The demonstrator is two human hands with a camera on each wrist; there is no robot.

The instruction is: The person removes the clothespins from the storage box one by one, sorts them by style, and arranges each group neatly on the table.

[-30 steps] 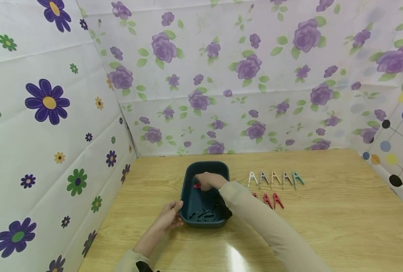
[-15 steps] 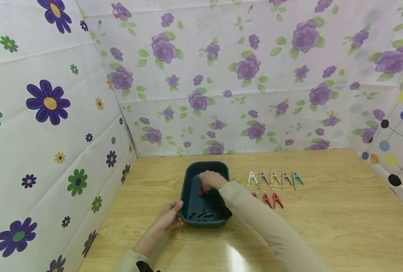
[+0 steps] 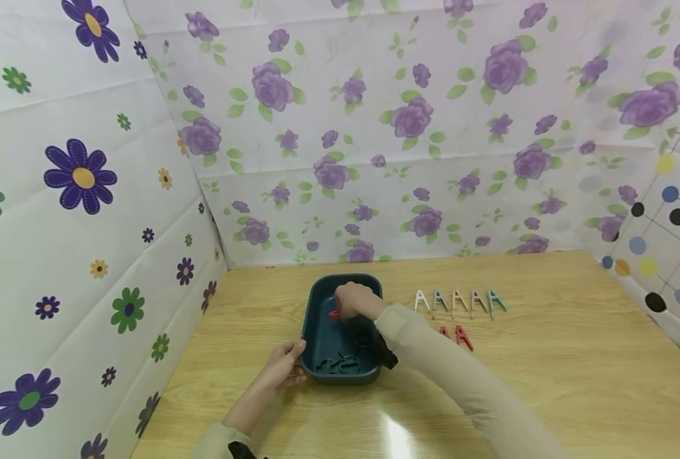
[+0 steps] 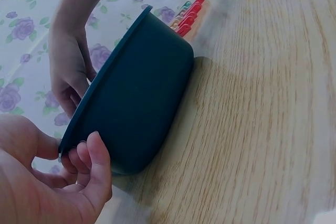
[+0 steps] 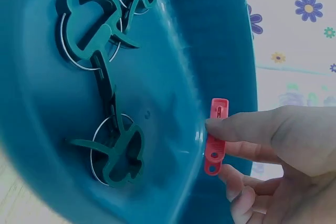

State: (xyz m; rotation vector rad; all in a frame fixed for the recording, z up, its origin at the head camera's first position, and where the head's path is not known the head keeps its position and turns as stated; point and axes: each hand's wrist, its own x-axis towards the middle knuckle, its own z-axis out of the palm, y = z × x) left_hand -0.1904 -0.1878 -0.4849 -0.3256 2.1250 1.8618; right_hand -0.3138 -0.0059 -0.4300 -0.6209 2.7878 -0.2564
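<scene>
My left hand [image 3: 285,364] grips the near left edge of a dark teal plastic basin [image 3: 310,325], thumb on the rim and fingers curled under it. Inside the basin, my right hand [image 3: 356,302] pinches a red clothespin [image 5: 216,140] between thumb and fingers, close to the basin's side wall in the right wrist view. Several dark green plastic clips [image 5: 122,153] with thin wire rings lie on the basin floor. From the head, the right hand hides much of the clothespin [image 3: 334,314], and a black wrist strap covers part of the basin.
On the wooden table [image 3: 524,382], right of the basin, a row of clothespins lies spread out: white [image 3: 421,301], beige [image 3: 458,302], teal [image 3: 495,301] and others. Red clothespins [image 3: 463,338] lie nearer, partly behind my right sleeve. Flowered cloth [image 3: 374,191] hangs at the back and left.
Within the basin, the right hand and red clothespin have shifted a little, first nearer, then back. The head view has turned slightly right. My left hand keeps its grip on the rim.
</scene>
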